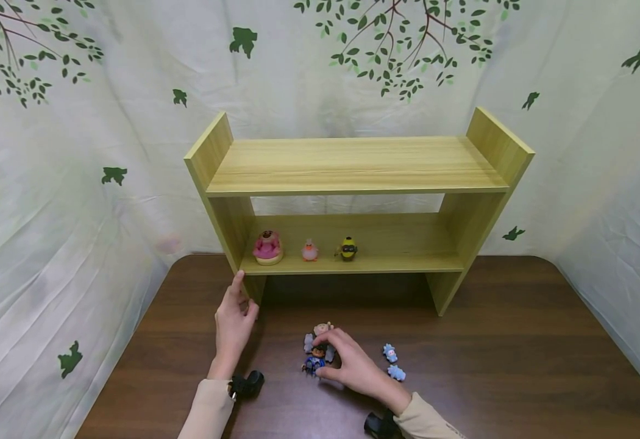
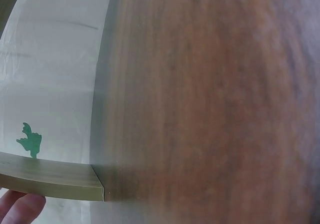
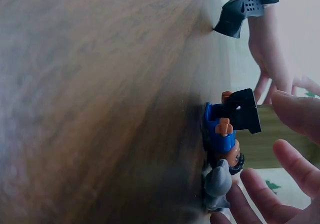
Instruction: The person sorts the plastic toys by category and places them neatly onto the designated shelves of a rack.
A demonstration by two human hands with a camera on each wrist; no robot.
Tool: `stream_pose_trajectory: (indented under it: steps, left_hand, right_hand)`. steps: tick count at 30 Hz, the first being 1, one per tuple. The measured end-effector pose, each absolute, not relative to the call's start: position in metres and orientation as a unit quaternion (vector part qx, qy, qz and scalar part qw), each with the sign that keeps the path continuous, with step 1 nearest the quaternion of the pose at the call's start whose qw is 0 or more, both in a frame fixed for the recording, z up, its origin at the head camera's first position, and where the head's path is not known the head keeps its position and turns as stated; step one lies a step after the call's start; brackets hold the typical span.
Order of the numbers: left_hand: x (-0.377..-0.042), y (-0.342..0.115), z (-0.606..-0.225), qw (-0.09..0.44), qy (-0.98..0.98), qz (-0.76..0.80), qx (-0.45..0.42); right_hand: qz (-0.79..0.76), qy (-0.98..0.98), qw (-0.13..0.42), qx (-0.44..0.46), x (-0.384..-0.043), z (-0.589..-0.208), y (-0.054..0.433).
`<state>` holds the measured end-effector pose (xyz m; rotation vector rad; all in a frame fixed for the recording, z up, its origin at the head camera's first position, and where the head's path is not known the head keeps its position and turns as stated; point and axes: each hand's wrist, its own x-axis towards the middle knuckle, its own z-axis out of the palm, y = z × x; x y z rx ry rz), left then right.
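One blue figure [image 3: 220,141] is lying face up under the right grip [image 1: 353,366], by the gap between thumb and index finger, its black legs sticking up. By its head, toward the fingertips, a grey figure [image 3: 217,184] is lying, and a pink figure [image 1: 322,328] is lying just beyond the index finger.

The right grip is standing wide, fingers spread and bowed, thumb well apart from them, holding nothing; whether a fingertip is touching the grey figure, I cannot tell. Two pale blue figures [image 1: 389,352] are lying to the right of that grip, apart from it. The left grip [image 1: 232,326] is resting loosely, thumb parted from the index finger, its fingertips touching the front edge of the shelf [image 1: 353,164].

The blue figure is showing smooth, glossy, plastic-looking surfaces with blocky legs and orange hands; the grey one is looking rounded. Beneath both grips the counter [image 1: 490,378] is showing dark brown wood grain, while the shelf's straight boards are showing a paler, yellowish grain.
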<state>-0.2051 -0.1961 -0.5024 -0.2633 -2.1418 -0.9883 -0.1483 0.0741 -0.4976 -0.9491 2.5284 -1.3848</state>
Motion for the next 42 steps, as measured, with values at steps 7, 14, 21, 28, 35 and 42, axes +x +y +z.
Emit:
stream_pose_trajectory:
  steps: [7, 14, 21, 28, 35, 42]
  left_hand:
    - [-0.205, -0.196, -0.502, 0.374, -0.838, -0.384, -0.103]
    - [-0.206, -0.196, -0.502, 0.375, -0.839, -0.381, -0.100]
    - [-0.205, -0.196, -0.502, 0.376, -0.842, -0.374, -0.098]
    - [-0.205, -0.196, -0.502, 0.380, -0.842, -0.369, -0.101]
    - [-0.205, -0.196, -0.502, 0.382, -0.841, -0.370, -0.102]
    - [-0.204, -0.195, -0.502, 0.376, -0.838, -0.382, -0.100]
  right_hand:
    - [-0.438, 0.842, 0.044, -0.310, -0.148, -0.500, 0.071]
    - [-0.417, 0.855, 0.042, -0.306, -0.147, -0.501, 0.068]
    - [-0.415, 0.851, 0.039, -0.318, -0.147, -0.503, 0.067]
    - [-0.420, 0.847, 0.039, -0.324, -0.149, -0.504, 0.070]
    - [-0.453, 0.826, 0.029, -0.334, -0.150, -0.497, 0.077]
    - [-0.490, 0.804, 0.028, -0.336, -0.151, -0.489, 0.085]
